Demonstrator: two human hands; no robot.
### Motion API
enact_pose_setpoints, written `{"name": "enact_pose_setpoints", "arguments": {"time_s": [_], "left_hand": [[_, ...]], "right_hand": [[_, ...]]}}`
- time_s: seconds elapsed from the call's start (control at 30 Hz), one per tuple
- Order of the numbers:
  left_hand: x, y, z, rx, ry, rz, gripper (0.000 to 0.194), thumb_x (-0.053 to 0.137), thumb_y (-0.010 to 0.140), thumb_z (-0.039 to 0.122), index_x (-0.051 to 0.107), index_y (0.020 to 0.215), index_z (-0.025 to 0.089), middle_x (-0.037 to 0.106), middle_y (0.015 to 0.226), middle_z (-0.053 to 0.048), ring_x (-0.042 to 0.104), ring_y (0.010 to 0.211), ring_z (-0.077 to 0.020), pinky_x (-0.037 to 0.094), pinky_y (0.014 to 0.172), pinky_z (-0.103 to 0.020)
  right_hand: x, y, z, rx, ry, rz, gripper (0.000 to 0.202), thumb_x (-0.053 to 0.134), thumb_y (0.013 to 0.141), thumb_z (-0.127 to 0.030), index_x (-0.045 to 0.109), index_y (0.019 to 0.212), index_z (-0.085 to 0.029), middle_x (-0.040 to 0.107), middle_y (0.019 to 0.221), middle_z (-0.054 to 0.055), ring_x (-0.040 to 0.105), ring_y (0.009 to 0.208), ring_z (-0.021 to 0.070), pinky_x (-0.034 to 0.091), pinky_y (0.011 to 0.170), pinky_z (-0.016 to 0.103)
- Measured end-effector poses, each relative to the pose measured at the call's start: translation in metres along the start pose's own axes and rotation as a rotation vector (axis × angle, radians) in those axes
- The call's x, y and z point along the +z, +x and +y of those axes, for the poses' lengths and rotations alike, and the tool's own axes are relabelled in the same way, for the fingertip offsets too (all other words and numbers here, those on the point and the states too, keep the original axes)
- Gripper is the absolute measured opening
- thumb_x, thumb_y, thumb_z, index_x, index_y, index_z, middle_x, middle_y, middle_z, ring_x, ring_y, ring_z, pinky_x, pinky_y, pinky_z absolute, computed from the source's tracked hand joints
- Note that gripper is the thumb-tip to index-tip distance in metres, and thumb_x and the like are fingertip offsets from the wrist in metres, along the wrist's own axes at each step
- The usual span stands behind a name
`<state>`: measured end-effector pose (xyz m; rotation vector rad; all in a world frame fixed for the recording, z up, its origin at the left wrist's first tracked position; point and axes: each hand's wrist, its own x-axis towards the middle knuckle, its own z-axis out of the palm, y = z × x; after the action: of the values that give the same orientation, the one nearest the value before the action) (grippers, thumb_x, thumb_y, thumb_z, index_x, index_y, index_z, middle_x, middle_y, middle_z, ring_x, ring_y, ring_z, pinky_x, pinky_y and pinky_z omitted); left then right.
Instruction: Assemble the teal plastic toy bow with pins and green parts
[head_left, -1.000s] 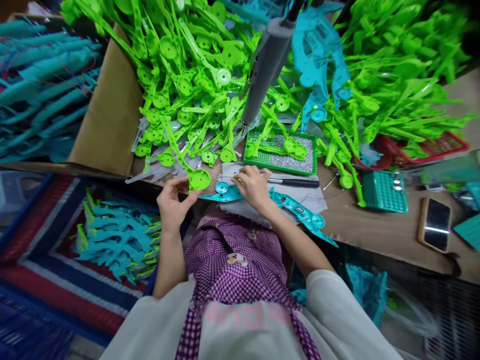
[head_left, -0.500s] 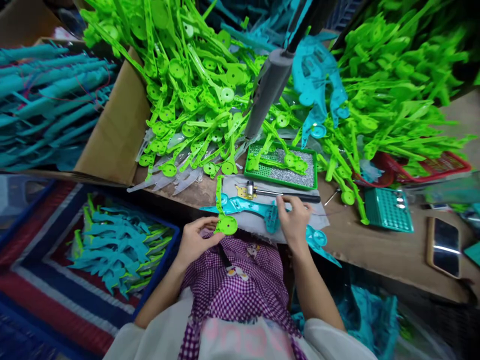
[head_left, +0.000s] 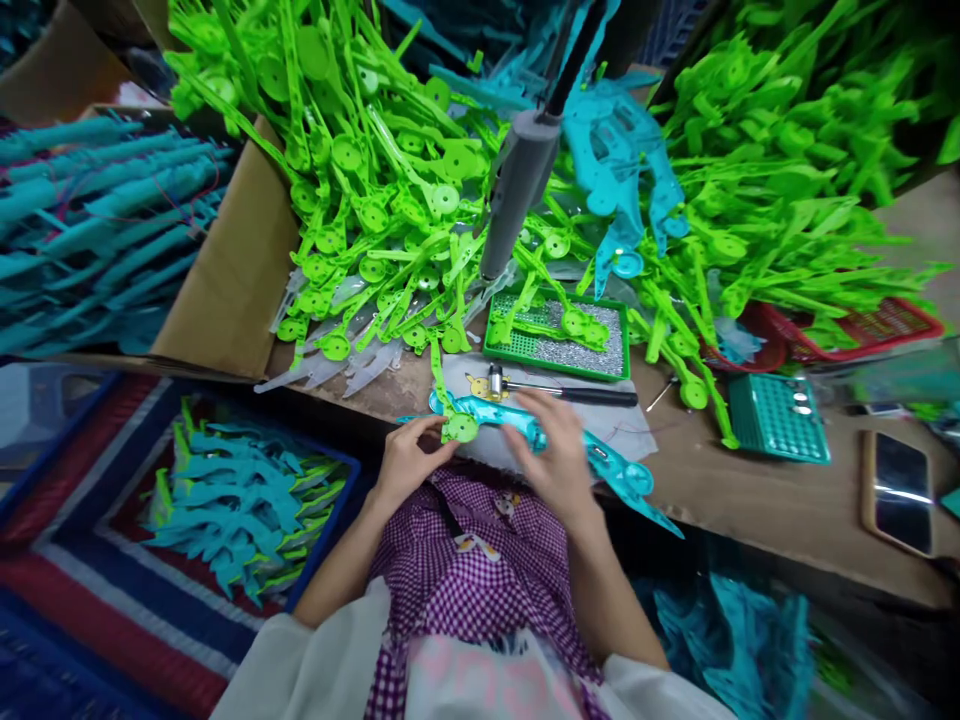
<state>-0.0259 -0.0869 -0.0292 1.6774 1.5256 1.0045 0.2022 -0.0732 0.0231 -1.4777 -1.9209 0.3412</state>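
My left hand (head_left: 409,455) pinches a bright green plastic arm (head_left: 461,428) by its round disc end. The arm's thin shaft points up and lies across the left end of a long blue plastic piece (head_left: 489,412) at the table's front edge. My right hand (head_left: 555,455) hovers over the middle of that blue piece, thumb and fingers apart and somewhat blurred. Whether its fingertips touch the blue plastic I cannot tell. A small hammer (head_left: 570,391) with a black grip lies just beyond, on a pale cloth (head_left: 626,418).
Behind the hammer, a green tray (head_left: 525,352) bears small metal bits and green arms. Green parts (head_left: 390,200) are heaped at the back under a hanging grey power driver (head_left: 517,190). A phone (head_left: 898,490) lies right; a blue crate (head_left: 341,500) of parts stands lower left.
My left hand has brought the green arm up and right, onto the blue piece. My right hand has moved left, its fingers spreading. The blue piece now lies straighter, its right part uncovered.
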Motion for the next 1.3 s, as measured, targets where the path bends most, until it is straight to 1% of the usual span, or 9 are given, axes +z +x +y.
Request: {"name": "enact_pose_setpoints", "arguments": {"time_s": [0.1,0.27,0.37,0.5,0.6,0.7,0.93,1.13,1.3], "left_hand": [[0.002,0.007,0.005,-0.001,-0.011,-0.009,0.028,0.078,0.079,0.026,0.074,0.107,0.021,0.079,0.097,-0.004,0.074,0.077,-0.0185,0.061,0.081,-0.032],[-0.001,0.009,0.009,-0.085,-0.126,-0.046,0.029,0.077,0.081,0.033,0.075,0.107,0.022,0.079,0.096,-0.003,0.074,0.076,-0.0186,0.061,0.078,-0.031],[-0.009,0.015,0.009,-0.087,-0.164,-0.122,0.031,0.064,0.092,0.042,0.075,0.110,0.020,0.079,0.097,-0.006,0.075,0.080,-0.0205,0.060,0.076,-0.030],[-0.028,0.050,-0.001,0.112,0.047,-0.133,0.037,0.047,0.102,0.040,0.075,0.115,0.021,0.077,0.111,-0.009,0.073,0.103,-0.0236,0.055,0.095,-0.036],[-0.038,0.093,-0.019,0.244,0.381,-0.037,0.036,0.055,0.098,0.035,0.070,0.128,0.023,0.062,0.142,-0.012,0.052,0.139,-0.0310,0.033,0.119,-0.052],[-0.041,0.131,-0.043,0.314,0.586,-0.152,0.045,0.056,0.097,0.031,0.060,0.141,0.031,0.042,0.160,-0.008,0.030,0.153,-0.0325,0.007,0.124,-0.062],[-0.048,0.172,-0.068,0.380,0.631,-0.207,0.046,0.048,0.100,0.035,0.052,0.145,0.042,0.033,0.164,0.000,0.018,0.157,-0.0268,-0.011,0.123,-0.063],[-0.044,0.174,-0.052,0.356,0.619,-0.187,0.046,0.047,0.099,0.029,0.055,0.143,0.039,0.038,0.162,-0.002,0.018,0.157,-0.0274,-0.012,0.122,-0.065],[-0.051,0.119,-0.025,0.253,0.519,0.027,0.040,0.048,0.100,0.034,0.064,0.136,0.027,0.056,0.148,-0.012,0.037,0.148,-0.0318,0.012,0.124,-0.062]], "right_hand": [[0.028,0.002,-0.019,-0.105,0.058,-0.306,0.047,0.052,0.099,-0.048,0.057,0.139,-0.024,0.056,0.148,0.015,0.056,0.133,0.0287,0.047,0.106,0.049],[0.039,0.004,-0.011,-0.108,0.077,-0.469,0.055,0.048,0.099,-0.053,0.054,0.144,-0.022,0.057,0.147,0.016,0.056,0.134,0.0312,0.048,0.109,0.053],[0.035,0.009,0.005,-0.191,0.140,-0.452,0.060,0.055,0.095,-0.056,0.052,0.146,-0.025,0.057,0.147,0.015,0.057,0.134,0.0302,0.050,0.109,0.052],[0.045,0.010,0.024,-0.280,0.218,-0.316,0.045,0.054,0.098,-0.047,0.060,0.136,-0.022,0.067,0.133,0.014,0.065,0.122,0.0242,0.056,0.102,0.044],[0.057,0.005,0.030,-0.344,0.213,-0.207,0.042,0.059,0.097,-0.042,0.062,0.132,-0.019,0.071,0.126,0.014,0.068,0.115,0.0241,0.057,0.098,0.044],[0.065,0.002,0.032,-0.360,0.195,-0.176,0.040,0.061,0.096,-0.040,0.063,0.130,-0.020,0.073,0.123,0.014,0.070,0.112,0.0246,0.056,0.097,0.046],[0.062,0.006,0.036,-0.325,0.134,-0.230,0.034,0.056,0.098,-0.038,0.066,0.124,-0.019,0.070,0.128,0.015,0.067,0.118,0.0260,0.053,0.099,0.048],[0.059,0.020,0.022,-0.317,0.139,-0.363,0.038,0.056,0.097,-0.039,0.063,0.129,-0.021,0.070,0.130,0.013,0.065,0.122,0.0241,0.045,0.109,0.049],[0.066,0.039,0.013,-0.257,0.129,-0.549,0.046,0.061,0.094,-0.039,0.058,0.137,-0.023,0.070,0.132,0.011,0.063,0.125,0.0242,0.035,0.116,0.052]]}}
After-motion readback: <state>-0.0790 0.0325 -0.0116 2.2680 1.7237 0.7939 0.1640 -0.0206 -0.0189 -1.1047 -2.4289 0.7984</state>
